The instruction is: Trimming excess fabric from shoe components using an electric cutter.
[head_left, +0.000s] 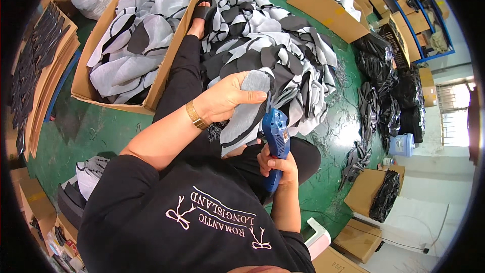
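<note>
Black-edged, pale-grey curved fabric piece (245, 117) is just beside our blue plastic handheld tool (277, 134), left hand (228, 97) pinching it, right hand (279, 166) wrapped round the tool; we'd best keep that edge taut.

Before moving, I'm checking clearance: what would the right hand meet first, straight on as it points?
The blue power tool in the right hand would probably meet the grey fabric piece in the left hand; depth unclear.

Tool (276, 130) is smooth plastic (bit glossy, tho), cloth piece (244, 115) matt w/ fibrous surf.
</note>
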Demonstrator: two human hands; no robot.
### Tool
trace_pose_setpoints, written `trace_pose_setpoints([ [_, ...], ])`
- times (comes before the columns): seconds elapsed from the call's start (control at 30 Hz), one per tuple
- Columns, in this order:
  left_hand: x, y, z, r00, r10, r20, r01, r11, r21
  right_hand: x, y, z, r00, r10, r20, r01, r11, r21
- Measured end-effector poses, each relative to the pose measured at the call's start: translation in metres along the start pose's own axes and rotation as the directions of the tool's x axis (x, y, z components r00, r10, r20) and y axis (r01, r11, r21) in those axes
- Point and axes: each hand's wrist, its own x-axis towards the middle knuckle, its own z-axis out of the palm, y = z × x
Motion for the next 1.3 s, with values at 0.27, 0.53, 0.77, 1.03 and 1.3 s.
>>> trace_pose_setpoints([
  [0.27,-0.003,-0.005,0.004,1.000,-0.020,0.020,0.019,0.998,0.054,0.006,0.004,-0.003,0.998,-0.014,0.065,0.001,0.981,0.192],
  [0.53,-0.006,-0.009,0.004,1.000,-0.021,0.013,0.020,0.999,0.040,0.012,-0.014,-0.003,0.995,-0.096,-0.033,0.100,0.984,0.150],
  [0.77,0.000,-0.010,-0.005,0.990,-0.044,-0.133,0.026,0.991,-0.133,-0.007,-0.031,-0.004,0.927,-0.278,-0.253,0.175,0.914,-0.365],
  [1.03,0.005,-0.020,-0.008,0.946,0.191,-0.261,-0.152,0.975,0.162,-0.021,-0.028,0.011,0.872,-0.349,-0.342,0.038,0.746,-0.665],
  [1.3,-0.005,-0.020,-0.019,0.957,0.169,-0.236,-0.013,0.838,0.545,-0.026,-0.040,0.014,0.876,-0.337,-0.344,-0.060,0.633,-0.772],
])
